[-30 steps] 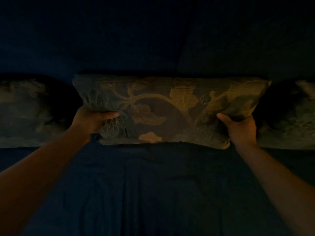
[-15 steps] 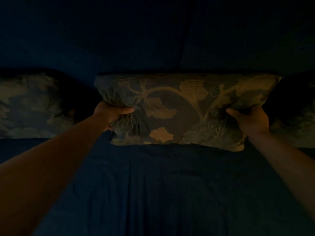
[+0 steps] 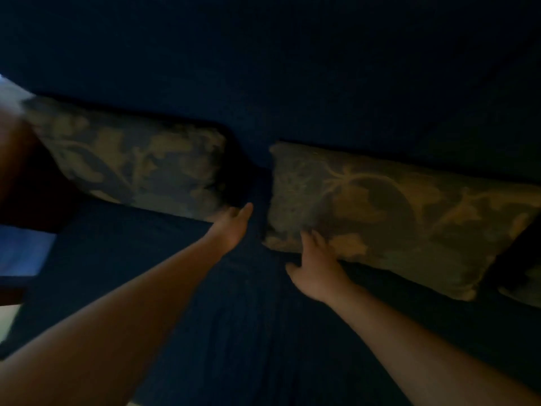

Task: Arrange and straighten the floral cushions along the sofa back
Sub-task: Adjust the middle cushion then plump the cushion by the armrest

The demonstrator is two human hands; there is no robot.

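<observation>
Two floral cushions show whole, dim light, view tilted. Left cushion (image 3: 131, 159) leans against the sofa back (image 3: 292, 68), its lower right corner near the gap. Middle cushion (image 3: 395, 218) also stands against the back, long edge down on the seat (image 3: 234, 332). A sliver of a third cushion (image 3: 524, 291) peeks in at the far right edge. Clear gap between left and middle cushions; they do not touch.

Left hand (image 3: 232, 227): flat, fingers straight, released, tips at or just beside the left cushion's bottom corner; contact too dark to confirm. Right hand (image 3: 314, 266): spread and released, palm and fingers resting on the middle cushion's lower left corner, pressing rather than grasping.

Progress, as a judgement: middle cushion looks set and fairly square; left cushion likely next, perhaps to be closed up toward the gap. Roughly midway.

Materials: woven, jacquard-like covers, pale leaf-and-vine figures on darker ground; plump, soft fill, rounded corners, will dent under a palm. Sofa cloth dark blue, finely ribbed, slightly creased on the seat.
</observation>
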